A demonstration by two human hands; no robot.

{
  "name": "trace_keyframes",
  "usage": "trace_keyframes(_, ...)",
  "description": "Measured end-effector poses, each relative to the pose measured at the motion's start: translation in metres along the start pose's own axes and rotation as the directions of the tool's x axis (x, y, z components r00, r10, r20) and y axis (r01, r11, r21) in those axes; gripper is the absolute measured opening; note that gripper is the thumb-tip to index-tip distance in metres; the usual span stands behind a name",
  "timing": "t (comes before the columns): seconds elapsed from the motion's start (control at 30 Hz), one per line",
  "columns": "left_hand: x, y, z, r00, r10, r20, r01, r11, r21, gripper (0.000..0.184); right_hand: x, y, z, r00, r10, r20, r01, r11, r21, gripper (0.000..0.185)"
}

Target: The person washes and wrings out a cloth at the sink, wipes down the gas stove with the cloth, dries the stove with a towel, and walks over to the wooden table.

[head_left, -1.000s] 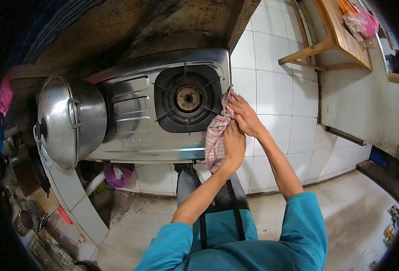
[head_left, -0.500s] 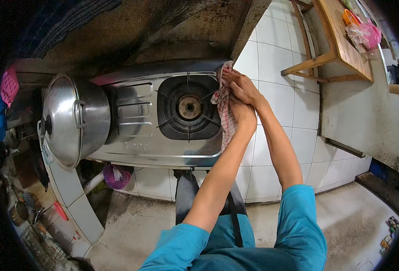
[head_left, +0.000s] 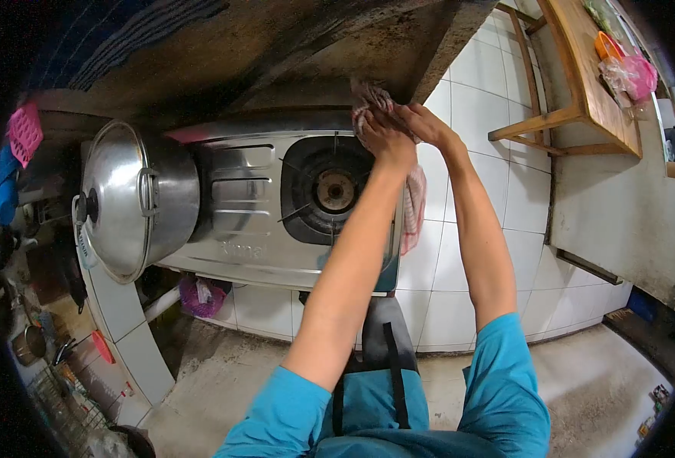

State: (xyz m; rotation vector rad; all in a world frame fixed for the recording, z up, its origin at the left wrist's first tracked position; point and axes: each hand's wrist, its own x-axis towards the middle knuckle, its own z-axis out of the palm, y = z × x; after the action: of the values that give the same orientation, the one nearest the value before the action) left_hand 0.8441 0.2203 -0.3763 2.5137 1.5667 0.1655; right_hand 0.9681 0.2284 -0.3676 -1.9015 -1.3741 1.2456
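A red-and-white checked cloth (head_left: 414, 206) is bunched at the back right corner of the gas stove (head_left: 240, 248), its loose end hanging down along the stove's right side. My left hand (head_left: 388, 141) presses on the bunched part with its fingers closed over it. Right beside it, my right hand (head_left: 429, 126) grips the same cloth near the wall's edge; its fingertips are partly hidden. The black burner (head_left: 336, 190) lies just left of my left forearm, which covers part of its grate.
A large lidded metal pot (head_left: 171, 200) stands at the stove's left end. Behind the stove is a stained wall (head_left: 291, 69). To the right, a wooden table (head_left: 593, 99) holds an orange bowl (head_left: 609, 46) and a pink plastic bag (head_left: 639, 78). A purple basket (head_left: 200, 298) sits below the stove.
Both hands have moved with the cloth toward the back corner of the stove, by the wall. The camera view has shifted slightly, so the stove appears further right.
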Motion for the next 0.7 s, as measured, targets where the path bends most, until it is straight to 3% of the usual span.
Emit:
trace_keyframes(0.03, 0.011, -0.015, -0.006, 0.986, -0.036, 0.164, 0.022, 0.996, 0.09, 0.071, 0.007, -0.005, 0.0, 0.992, 0.069, 0.107, -0.045, 0.977, -0.21, 0.045)
trace_keyframes(0.07, 0.023, -0.033, -0.014, 0.946, -0.084, 0.314, 0.027, 0.983, 0.181, 0.072, 0.008, -0.008, 0.005, 0.998, 0.008, 0.064, 0.007, 0.975, -0.221, 0.045)
trace_keyframes(0.13, 0.036, -0.097, -0.012, 0.959, 0.028, 0.283, -0.094, 0.971, 0.222, 0.08, 0.001, -0.011, 0.022, 0.993, -0.114, -0.017, 0.106, 0.963, -0.246, 0.045)
trace_keyframes(0.17, 0.038, -0.119, -0.016, 0.965, -0.01, 0.263, -0.031, 0.988, 0.15, 0.079, 0.003, -0.006, 0.03, 0.945, -0.328, 0.003, 0.312, 0.898, -0.31, 0.046)
trace_keyframes(0.2, 0.045, -0.143, -0.014, 0.955, 0.001, 0.298, -0.027, 0.996, 0.083, 0.078, -0.001, -0.016, 0.036, 0.935, -0.354, 0.03, 0.331, 0.838, -0.433, 0.046)
trace_keyframes(0.27, 0.059, -0.187, -0.003, 0.906, -0.018, 0.422, -0.062, 0.983, 0.175, 0.076, -0.014, -0.046, 0.048, 0.917, -0.388, 0.09, 0.348, 0.671, -0.654, 0.046)
trace_keyframes(0.3, 0.064, -0.207, -0.002, 0.883, -0.019, 0.469, -0.075, 0.98, 0.182, 0.075, 0.007, -0.03, 0.067, 0.888, -0.424, 0.178, 0.433, 0.641, -0.634, 0.05)
trace_keyframes(0.37, 0.07, -0.241, -0.01, 0.862, 0.032, 0.505, -0.066, 0.997, 0.049, 0.076, 0.018, -0.058, 0.088, 0.943, -0.25, 0.219, 0.332, 0.74, -0.586, 0.054)
trace_keyframes(0.4, 0.069, -0.258, -0.008, 0.886, -0.006, 0.463, -0.035, 0.996, 0.08, 0.077, 0.023, -0.076, 0.1, 0.957, -0.161, 0.241, 0.273, 0.781, -0.561, 0.055)
trace_keyframes(0.53, 0.041, -0.305, -0.019, 0.943, -0.092, 0.32, 0.074, 0.995, 0.069, 0.085, 0.016, -0.166, 0.118, 0.889, -0.27, 0.371, 0.439, 0.737, -0.515, 0.059)
trace_keyframes(0.6, 0.02, -0.311, -0.059, 0.938, -0.121, 0.324, 0.039, 0.968, 0.249, 0.086, 0.023, -0.193, 0.141, 0.843, -0.35, 0.409, 0.527, 0.692, -0.493, 0.06)
trace_keyframes(0.7, -0.002, -0.32, -0.08, 0.96, -0.11, 0.259, 0.051, 0.973, 0.225, 0.075, 0.068, -0.179, 0.211, 0.879, -0.231, 0.417, 0.408, 0.816, -0.409, 0.061)
